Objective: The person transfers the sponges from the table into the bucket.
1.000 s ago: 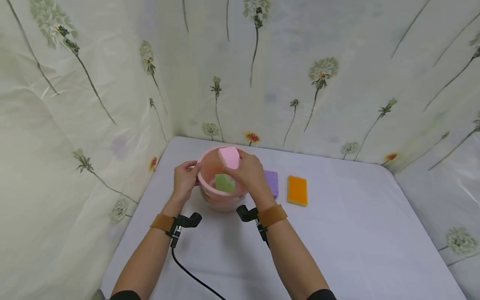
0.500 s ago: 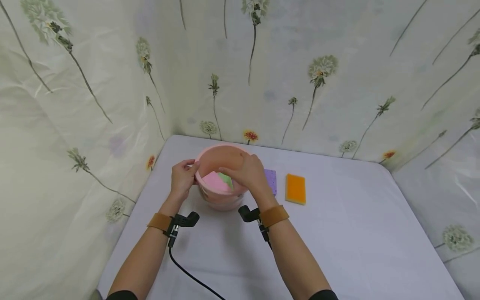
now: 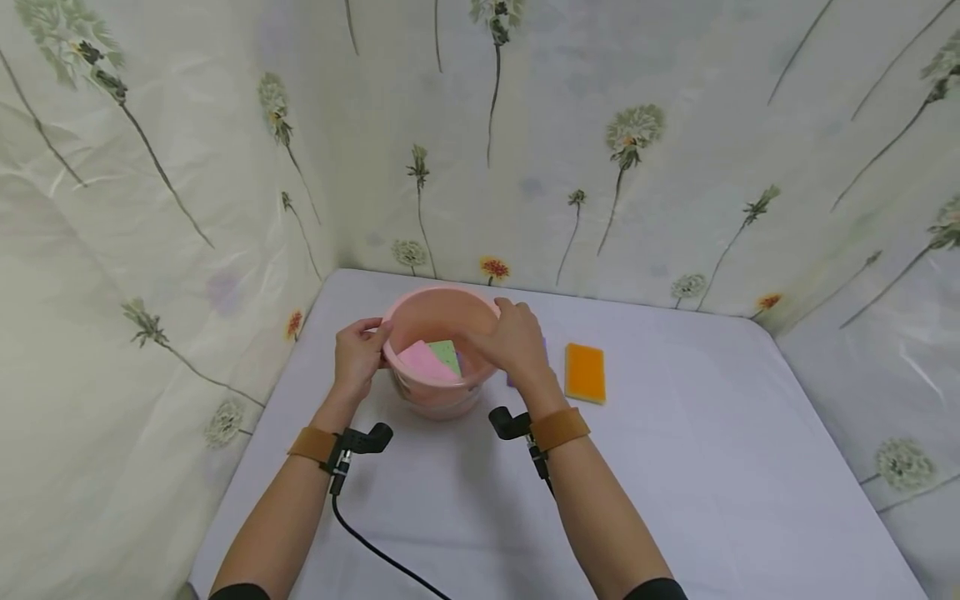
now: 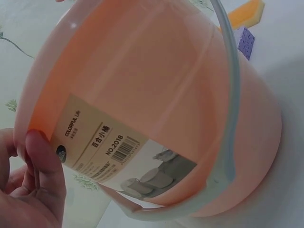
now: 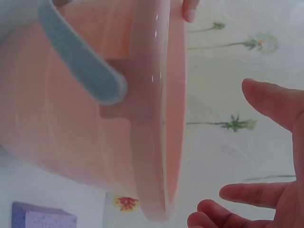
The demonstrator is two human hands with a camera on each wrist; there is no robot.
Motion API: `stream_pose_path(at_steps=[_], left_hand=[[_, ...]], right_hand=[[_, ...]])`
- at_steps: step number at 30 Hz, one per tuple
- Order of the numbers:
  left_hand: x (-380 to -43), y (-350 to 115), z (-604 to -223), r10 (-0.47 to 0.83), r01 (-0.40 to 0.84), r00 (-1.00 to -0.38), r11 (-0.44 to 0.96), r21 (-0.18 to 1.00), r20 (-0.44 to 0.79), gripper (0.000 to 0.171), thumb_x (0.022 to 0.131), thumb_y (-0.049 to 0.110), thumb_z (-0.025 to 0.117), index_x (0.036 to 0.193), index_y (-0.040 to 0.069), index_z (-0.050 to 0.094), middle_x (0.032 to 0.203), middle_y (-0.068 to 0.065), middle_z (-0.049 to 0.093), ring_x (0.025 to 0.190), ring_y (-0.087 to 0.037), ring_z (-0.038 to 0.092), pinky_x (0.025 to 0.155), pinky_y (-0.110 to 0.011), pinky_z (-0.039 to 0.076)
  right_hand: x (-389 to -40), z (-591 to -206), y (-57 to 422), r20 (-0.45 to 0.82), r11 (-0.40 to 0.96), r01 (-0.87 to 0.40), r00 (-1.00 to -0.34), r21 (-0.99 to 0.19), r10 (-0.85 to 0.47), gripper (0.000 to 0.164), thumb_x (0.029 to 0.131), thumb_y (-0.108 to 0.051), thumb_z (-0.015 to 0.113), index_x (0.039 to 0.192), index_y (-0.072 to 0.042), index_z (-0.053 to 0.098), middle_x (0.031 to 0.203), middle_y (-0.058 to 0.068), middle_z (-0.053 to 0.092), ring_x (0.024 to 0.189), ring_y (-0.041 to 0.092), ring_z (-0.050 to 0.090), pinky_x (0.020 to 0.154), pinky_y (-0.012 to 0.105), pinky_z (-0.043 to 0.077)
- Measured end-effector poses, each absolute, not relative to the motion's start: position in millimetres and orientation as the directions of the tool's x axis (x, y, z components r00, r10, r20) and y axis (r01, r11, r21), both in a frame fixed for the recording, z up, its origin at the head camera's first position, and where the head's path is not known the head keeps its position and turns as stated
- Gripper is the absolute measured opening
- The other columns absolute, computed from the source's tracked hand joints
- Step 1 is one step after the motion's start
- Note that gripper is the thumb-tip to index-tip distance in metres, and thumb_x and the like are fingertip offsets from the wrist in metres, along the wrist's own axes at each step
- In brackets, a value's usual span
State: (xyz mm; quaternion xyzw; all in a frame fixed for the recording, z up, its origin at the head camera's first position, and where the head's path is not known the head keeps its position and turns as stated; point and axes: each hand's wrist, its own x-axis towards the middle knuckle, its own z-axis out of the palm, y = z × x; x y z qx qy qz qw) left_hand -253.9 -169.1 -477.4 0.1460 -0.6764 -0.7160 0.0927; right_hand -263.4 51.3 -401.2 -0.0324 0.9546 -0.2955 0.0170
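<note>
A pink bucket (image 3: 442, 398) stands tilted toward me on the white table. My left hand (image 3: 356, 360) holds its left rim, thumb inside and fingers outside, over a paper label (image 4: 109, 147) in the left wrist view. Inside lie a pink sponge (image 3: 426, 364) and a green sponge (image 3: 446, 355), with a sliver of purple beside them. My right hand (image 3: 516, 340) is at the right rim with nothing in it; in the right wrist view its thumb and fingers are spread apart, away from the rim. A grey-blue handle (image 4: 232, 104) hangs down along the bucket's side.
An orange sponge (image 3: 585, 372) lies on the table (image 3: 712, 450) right of the bucket. Between them is a purple sponge (image 5: 47, 218), mostly hidden behind my right hand in the head view. A flowered cloth (image 3: 675, 233) backs the table; a black cable (image 3: 375, 546) trails from my left wrist.
My right hand has let go of the pink sponge, which dropped into the bucket and now partly covers the green one. That hand has drawn back to the right; my left hand keeps its hold.
</note>
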Motion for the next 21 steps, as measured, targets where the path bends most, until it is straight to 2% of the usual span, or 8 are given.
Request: stream_pose_path(at_steps=[5, 9, 13, 16, 21], left_hand=[[-253.7, -169.1, -478.6, -0.333, -0.058, -0.940, -0.062, 0.996, -0.075, 0.038, 0.095, 0.019, 0.068, 0.121, -0.007, 0.063, 0.081, -0.015, 0.062, 0.043, -0.008, 0.057, 0.044, -0.022, 0.054], [-252.6, -168.6, -478.4, -0.332, -0.062, -0.940, -0.061, 0.996, -0.079, 0.039, 0.095, 0.020, 0.068, 0.122, -0.007, 0.062, 0.084, -0.018, 0.062, 0.044, -0.008, 0.058, 0.045, -0.022, 0.054], [-251.5, -167.9, -476.8, -0.329, -0.075, -0.940, -0.060, 0.995, -0.090, 0.039, 0.096, 0.020, 0.067, 0.124, -0.007, 0.061, 0.088, -0.020, 0.062, 0.046, -0.008, 0.058, 0.046, -0.023, 0.054], [-251.0, -167.6, -475.5, -0.329, -0.089, -0.939, -0.044, 0.995, -0.099, 0.040, 0.096, 0.021, 0.067, 0.125, -0.006, 0.061, 0.087, -0.018, 0.061, 0.046, -0.008, 0.059, 0.047, -0.022, 0.055], [-251.8, -167.0, -476.2, -0.335, -0.099, -0.936, -0.030, 0.995, -0.103, 0.040, 0.097, 0.023, 0.066, 0.125, -0.004, 0.061, 0.084, -0.014, 0.059, 0.046, -0.008, 0.058, 0.048, -0.022, 0.055]], right_hand=[[-264.1, -400.7, 60.1, 0.004, 0.814, -0.065, -0.997, -0.578, -0.077, 0.089, 0.082, -0.060, 0.068, 0.147, -0.004, 0.043, 0.141, 0.024, 0.046, 0.126, 0.038, 0.045, 0.100, 0.056, 0.047], [-264.2, -402.2, 66.7, -0.007, 0.804, -0.033, -0.999, -0.594, -0.046, 0.089, 0.083, -0.060, 0.068, 0.148, -0.005, 0.043, 0.144, 0.024, 0.044, 0.128, 0.038, 0.044, 0.098, 0.057, 0.048], [-263.0, -404.2, 73.6, -0.001, 0.811, -0.023, -1.000, -0.584, -0.029, 0.090, 0.083, -0.063, 0.066, 0.147, -0.004, 0.044, 0.140, 0.025, 0.047, 0.122, 0.037, 0.047, 0.097, 0.054, 0.050], [-262.8, -406.5, 78.8, 0.014, 0.822, -0.025, -1.000, -0.569, -0.021, 0.091, 0.083, -0.066, 0.063, 0.145, -0.002, 0.045, 0.135, 0.025, 0.050, 0.117, 0.037, 0.050, 0.095, 0.052, 0.052], [-264.4, -412.0, 88.6, -0.007, 0.811, 0.009, -1.000, -0.584, 0.006, 0.093, 0.082, -0.067, 0.064, 0.146, -0.002, 0.043, 0.136, 0.025, 0.049, 0.119, 0.036, 0.048, 0.097, 0.052, 0.050]])
